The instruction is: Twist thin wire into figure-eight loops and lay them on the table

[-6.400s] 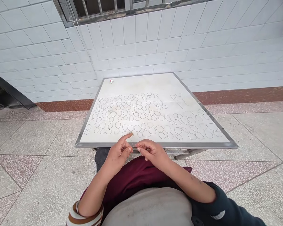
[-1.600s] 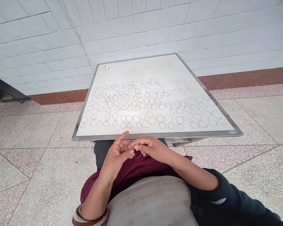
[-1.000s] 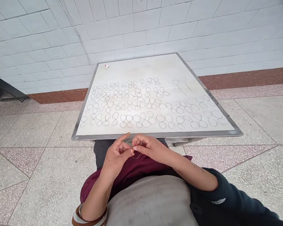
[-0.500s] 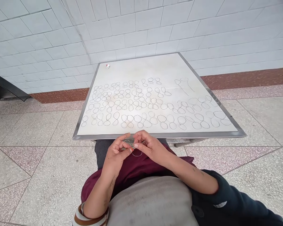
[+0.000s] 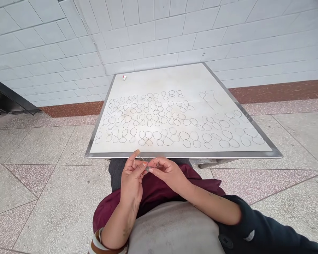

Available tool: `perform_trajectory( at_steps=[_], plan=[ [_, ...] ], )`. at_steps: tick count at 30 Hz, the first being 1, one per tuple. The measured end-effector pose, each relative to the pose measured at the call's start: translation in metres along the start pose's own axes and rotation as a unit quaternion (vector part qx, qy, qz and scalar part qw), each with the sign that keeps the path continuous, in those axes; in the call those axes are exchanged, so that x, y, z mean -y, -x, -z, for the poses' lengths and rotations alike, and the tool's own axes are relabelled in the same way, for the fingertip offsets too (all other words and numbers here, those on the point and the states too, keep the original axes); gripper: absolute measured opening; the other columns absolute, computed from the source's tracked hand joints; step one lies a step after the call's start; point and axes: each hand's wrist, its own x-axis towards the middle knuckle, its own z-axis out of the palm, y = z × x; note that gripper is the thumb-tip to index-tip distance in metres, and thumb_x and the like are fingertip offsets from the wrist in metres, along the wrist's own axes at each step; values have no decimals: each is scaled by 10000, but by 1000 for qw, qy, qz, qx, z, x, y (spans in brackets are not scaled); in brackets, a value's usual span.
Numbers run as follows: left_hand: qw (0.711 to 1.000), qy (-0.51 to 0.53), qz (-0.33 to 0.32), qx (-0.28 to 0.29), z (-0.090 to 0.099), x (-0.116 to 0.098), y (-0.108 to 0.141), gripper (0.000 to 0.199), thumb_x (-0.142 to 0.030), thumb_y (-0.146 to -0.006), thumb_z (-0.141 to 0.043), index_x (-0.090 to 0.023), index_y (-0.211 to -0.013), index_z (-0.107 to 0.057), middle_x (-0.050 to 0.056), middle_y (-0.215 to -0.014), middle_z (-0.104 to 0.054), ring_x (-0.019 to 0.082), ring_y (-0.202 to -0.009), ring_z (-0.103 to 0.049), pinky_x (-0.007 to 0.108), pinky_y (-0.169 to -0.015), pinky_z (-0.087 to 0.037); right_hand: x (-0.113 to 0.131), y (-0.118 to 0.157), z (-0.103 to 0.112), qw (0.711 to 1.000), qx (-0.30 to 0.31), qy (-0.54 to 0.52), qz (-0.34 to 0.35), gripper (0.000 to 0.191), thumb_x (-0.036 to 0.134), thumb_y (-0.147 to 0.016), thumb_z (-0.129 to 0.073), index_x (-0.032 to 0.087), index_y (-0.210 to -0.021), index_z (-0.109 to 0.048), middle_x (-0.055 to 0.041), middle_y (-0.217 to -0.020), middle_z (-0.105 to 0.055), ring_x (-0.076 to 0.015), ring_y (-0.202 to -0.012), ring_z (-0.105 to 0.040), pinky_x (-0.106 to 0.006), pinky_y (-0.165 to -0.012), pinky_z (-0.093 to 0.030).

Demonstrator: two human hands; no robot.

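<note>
A thin wire bent into two rings side by side (image 5: 152, 157) is held between my hands, just in front of the table's near edge. My left hand (image 5: 133, 174) pinches it near the middle with thumb and forefinger, one ring looping around the fingers. The thumb and fingertips of my right hand (image 5: 169, 173) close on the wire at the same spot, where the fingertips hide the crossing. Beyond my hands, many similar figure-eight wire loops (image 5: 186, 139) lie in rows on the white tabletop (image 5: 159, 76).
A metal rim (image 5: 185, 155) borders the table. A small white and red item (image 5: 124, 77) sits at its far left corner. Longer, unclosed wires (image 5: 210, 98) lie at the right. Behind stands a white tiled wall (image 5: 148, 31); a maroon cloth (image 5: 159, 188) covers my lap.
The ring that hung below my right fingers has turned upward, so both rings now stand above the pinch. My hands have drawn closer together, and the view has shifted slightly.
</note>
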Motion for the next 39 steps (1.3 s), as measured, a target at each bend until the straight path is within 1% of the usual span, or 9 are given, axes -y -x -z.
perform_trajectory(
  at_steps=[6,11,14,20,26,30,32,37,39],
  plan=[
    [999,-41,-3,13,3,-1,-1,482,-198,-686,-777,-217,-1148,-642,-42,-714,-630,92,-657,-581,213,-611,-434,3,-1,4,1000,22,7,2,141,327,-785,-669,193,-829,-659,-15,-828,-654,-160,-801,-619,-330,-807,-500],
    [996,-75,-29,37,3,-5,0,448,-177,-705,-756,-195,-1138,-645,-49,-664,-625,82,-610,-550,232,-659,-440,8,-4,9,998,64,1,-8,122,312,-791,-672,191,-799,-659,-15,-798,-689,-168,-793,-643,-334,-805,-492],
    [996,-77,-39,34,1,-4,1,438,-179,-708,-755,-190,-1132,-646,-53,-657,-624,78,-599,-542,233,-669,-435,9,-5,12,996,82,-17,-16,120,306,-800,-671,187,-804,-656,-13,-798,-695,-164,-804,-646,-328,-815,-490],
    [997,-58,-45,23,0,1,1,431,-199,-735,-736,-204,-1151,-624,-55,-680,-619,88,-626,-567,247,-686,-448,5,-5,13,997,73,-33,-13,124,299,-816,-668,180,-853,-669,-19,-831,-706,-164,-819,-662,-334,-841,-495],
    [989,-126,-61,38,5,3,-1,409,-163,-734,-722,-177,-1132,-632,-55,-645,-616,86,-616,-548,246,-710,-443,3,-7,19,993,112,-15,-11,64,244,-835,-651,184,-827,-670,-15,-843,-713,-159,-843,-659,-308,-831,-486],
    [991,-114,-57,37,6,6,-2,417,-170,-743,-717,-175,-1149,-618,-54,-652,-615,89,-619,-546,248,-711,-443,3,-9,21,991,133,-5,-23,63,245,-848,-632,190,-854,-661,-11,-866,-700,-152,-849,-644,-300,-825,-479],
    [993,-91,-65,26,5,7,-2,438,-185,-750,-719,-182,-1172,-604,-53,-671,-617,89,-629,-549,248,-714,-443,3,-9,20,992,126,-4,-22,66,250,-838,-638,192,-867,-651,-9,-868,-684,-150,-838,-633,-300,-813,-477],
    [994,-72,-75,18,4,8,-1,440,-208,-779,-702,-195,-1204,-586,-45,-714,-618,88,-647,-555,251,-732,-449,-4,-9,17,997,69,37,-7,104,292,-839,-629,190,-831,-645,10,-770,-603,-118,-692,-539,-284,-712,-470],
    [994,-74,-79,20,5,8,0,430,-215,-788,-698,-198,-1202,-586,-46,-720,-611,84,-647,-552,247,-732,-449,-8,-9,17,998,46,40,8,119,297,-819,-655,201,-887,-632,1,-826,-594,-124,-723,-541,-287,-706,-489]
  ],
)
